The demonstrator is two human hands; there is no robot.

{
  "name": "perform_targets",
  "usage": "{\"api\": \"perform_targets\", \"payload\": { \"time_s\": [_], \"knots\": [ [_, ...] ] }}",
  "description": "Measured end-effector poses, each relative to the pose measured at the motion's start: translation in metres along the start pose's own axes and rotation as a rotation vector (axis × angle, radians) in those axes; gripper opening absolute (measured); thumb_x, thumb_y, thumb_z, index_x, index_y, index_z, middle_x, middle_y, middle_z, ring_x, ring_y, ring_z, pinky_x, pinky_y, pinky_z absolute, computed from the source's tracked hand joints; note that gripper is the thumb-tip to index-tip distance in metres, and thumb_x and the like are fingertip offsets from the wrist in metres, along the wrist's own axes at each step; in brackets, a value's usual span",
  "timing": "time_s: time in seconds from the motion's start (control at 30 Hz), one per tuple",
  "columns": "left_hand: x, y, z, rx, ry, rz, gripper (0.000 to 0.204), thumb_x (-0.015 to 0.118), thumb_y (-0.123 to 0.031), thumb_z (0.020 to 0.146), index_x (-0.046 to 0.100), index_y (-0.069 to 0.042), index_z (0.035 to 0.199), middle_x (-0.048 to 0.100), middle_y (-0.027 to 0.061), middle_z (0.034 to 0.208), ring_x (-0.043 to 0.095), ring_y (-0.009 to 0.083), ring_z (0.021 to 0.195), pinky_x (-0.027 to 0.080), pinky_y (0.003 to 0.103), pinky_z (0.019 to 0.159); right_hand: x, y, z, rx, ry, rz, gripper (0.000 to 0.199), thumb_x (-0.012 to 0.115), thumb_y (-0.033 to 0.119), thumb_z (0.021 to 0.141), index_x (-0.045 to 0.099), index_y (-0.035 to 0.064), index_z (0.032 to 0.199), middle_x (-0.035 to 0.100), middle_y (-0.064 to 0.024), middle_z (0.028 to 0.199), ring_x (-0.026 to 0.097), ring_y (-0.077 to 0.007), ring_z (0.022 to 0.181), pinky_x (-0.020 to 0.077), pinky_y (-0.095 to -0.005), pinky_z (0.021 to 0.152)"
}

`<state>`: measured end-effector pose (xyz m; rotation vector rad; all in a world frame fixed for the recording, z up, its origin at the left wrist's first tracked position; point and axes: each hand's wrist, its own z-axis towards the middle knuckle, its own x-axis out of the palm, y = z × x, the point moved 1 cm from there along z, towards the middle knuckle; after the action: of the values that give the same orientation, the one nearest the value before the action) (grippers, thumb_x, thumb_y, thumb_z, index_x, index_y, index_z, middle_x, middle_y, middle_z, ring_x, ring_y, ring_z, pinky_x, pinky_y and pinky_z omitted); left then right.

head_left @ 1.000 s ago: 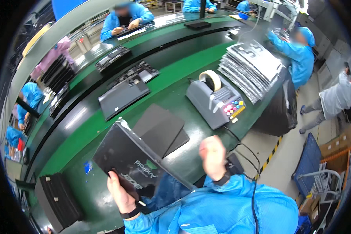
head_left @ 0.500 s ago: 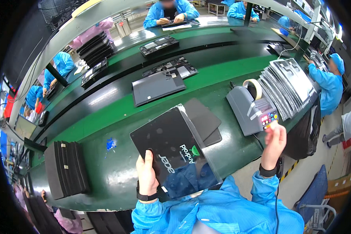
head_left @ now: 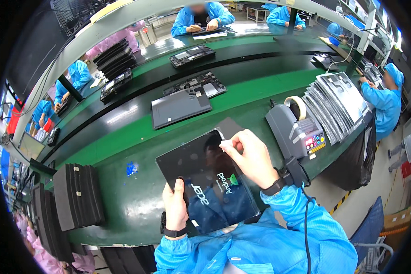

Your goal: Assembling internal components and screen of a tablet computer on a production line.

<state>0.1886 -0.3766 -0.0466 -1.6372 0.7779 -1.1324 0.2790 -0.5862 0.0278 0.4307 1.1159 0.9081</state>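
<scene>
My left hand (head_left: 175, 205) grips a dark tablet (head_left: 201, 173) by its left edge, thumb on the glass. Its screen glows with a start-up logo, and a clear film edge runs along its right side. At the tablet's upper right corner, my right hand (head_left: 250, 155) pinches a small whitish piece of tape (head_left: 226, 144) between thumb and fingers. Partly hidden under the tablet and my right hand is a dark flat panel (head_left: 230, 125) on the table. To the right stands a grey tape dispenser (head_left: 287, 130) with coloured buttons and a tape roll (head_left: 298, 108).
Several silver bagged sheets (head_left: 338, 102) lean right of the dispenser, above a black bag (head_left: 351, 160). Dark foam pads (head_left: 77, 196) stand at left, near blue bits (head_left: 131, 168). Beyond lie a closed dark laptop (head_left: 180, 108) and opened units (head_left: 192, 55). Co-workers in blue sit around the line.
My right hand has moved left from the tape dispenser to the tablet's upper right corner, with a piece of tape in its fingers. The left hand still holds the tablet, nearly unmoved.
</scene>
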Motion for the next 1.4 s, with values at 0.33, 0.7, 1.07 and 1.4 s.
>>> {"api": "perform_targets", "payload": {
  "time_s": [0.33,0.7,1.07,1.4],
  "knots": [
    [-0.003,0.001,0.0,0.053,-0.015,0.035,0.034,0.059,-0.023,0.093,0.056,0.002,0.116,0.062,0.0066,0.108,0.056,0.0144,0.097,0.043,0.029,0.088,0.02,0.008,-0.015,-0.267,-0.336,-0.069,0.013,0.072,0.01,0.076,0.066,0.0062,0.086,0.058,-0.0063,0.08,0.055,-0.0254,0.073,0.0459,-0.0357,0.066],
    [-0.009,0.005,-0.002,0.093,-0.016,0.061,0.032,0.058,-0.022,0.094,0.057,0.002,0.114,0.062,0.0057,0.106,0.055,0.0141,0.094,0.044,0.029,0.086,0.032,-0.002,-0.004,0.233,0.148,0.664,0.031,0.059,0.025,0.093,0.065,-0.0048,0.095,0.065,-0.002,0.075,0.056,-0.0084,0.069,0.0447,-0.0256,0.063],
    [-0.014,-0.007,0.016,-0.039,-0.17,-0.186,0.027,0.055,-0.026,0.096,0.059,-0.003,0.108,0.061,-0.0008,0.091,0.056,0.0086,0.079,0.045,0.023,0.069,-0.007,-0.044,-0.03,0.468,0.213,0.893,0.058,0.026,0.044,0.101,0.061,-0.0008,0.113,0.068,-0.0095,0.095,0.058,-0.0126,0.079,0.044,-0.0254,0.071],
    [-0.092,-0.029,0.109,-0.079,-0.403,-0.616,0.021,0.055,-0.029,0.095,0.061,-0.009,0.096,0.065,-0.0027,0.091,0.061,0.0106,0.083,0.05,0.024,0.075,0.007,-0.119,-0.112,0.52,-0.229,0.536,0.038,0.036,0.025,0.101,0.06,0.0003,0.085,0.059,-0.0033,0.069,0.051,-0.01,0.064,0.0397,-0.0246,0.061]
  ]
}}
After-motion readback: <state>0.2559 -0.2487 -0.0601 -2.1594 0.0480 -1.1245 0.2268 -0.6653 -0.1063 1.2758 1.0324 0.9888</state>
